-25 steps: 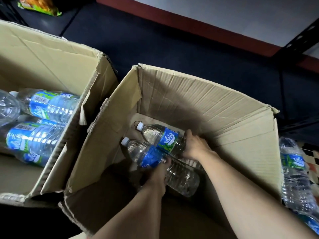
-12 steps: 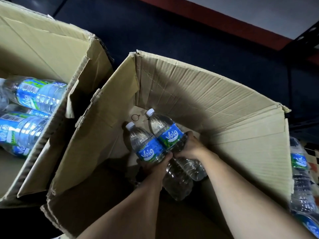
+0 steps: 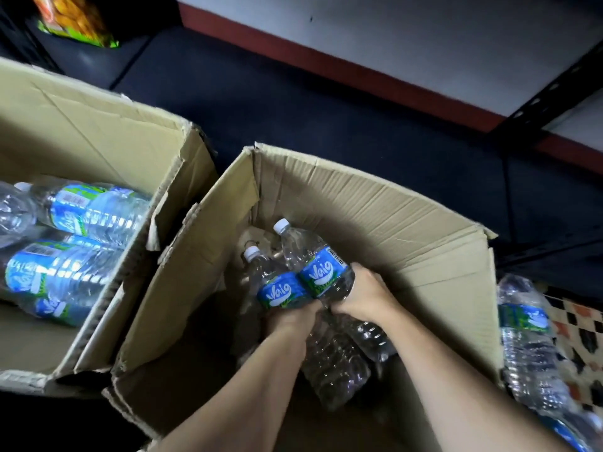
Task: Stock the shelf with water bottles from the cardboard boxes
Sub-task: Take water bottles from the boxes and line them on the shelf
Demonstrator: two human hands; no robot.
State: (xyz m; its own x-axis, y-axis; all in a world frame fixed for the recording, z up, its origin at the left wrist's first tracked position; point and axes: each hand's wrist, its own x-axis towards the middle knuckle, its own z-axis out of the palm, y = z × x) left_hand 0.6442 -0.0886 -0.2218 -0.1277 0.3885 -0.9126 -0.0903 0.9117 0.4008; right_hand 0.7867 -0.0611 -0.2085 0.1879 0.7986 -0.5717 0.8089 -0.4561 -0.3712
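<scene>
Head view, single frame. Open cardboard box (image 3: 375, 216) sits just below frame centre with its flaps up. Both forearms enter from 6 o'clock and reach into it. Left hand (image 3: 292, 321): fingers curled tight round the clear lower body of the left bottle (image 3: 282, 293), just under its blue label. Right hand (image 3: 365, 298): wrapped round the right bottle (image 3: 321, 272), at the lower edge of its label, thumb side toward the camera. The two bottles lie side by side inside the box, labels touching. Both are tilted, with their white caps pointing toward 11 o'clock and their bases toward 5 o'clock. Cannot tell whether the bases rest on the box floor. The hands are touching or nearly touching each other at the knuckles. Second cardboard box (image 3: 81, 125) at 9 o'clock, just beside the first and also open. It holds boxed bottles (image 3: 85, 210) lying on their sides, stacked, with labels up. At 3 to 4 o'clock, outside the first box and near its right wall, are loose bottles (image 3: 528, 337) on a patterned floor (image 3: 574, 321). Their exact count is not readable. From 12 to 2 o'clock, beyond both boxes, is the dark lower shelf (image 3: 293, 102), with a white, red-edged shelf board (image 3: 359, 73) above it. A black perforated upright (image 3: 548, 93) stands at 2 o'clock. A snack bag (image 3: 75, 21) at 11 o'clock is partly cut off by the frame edge.
</scene>
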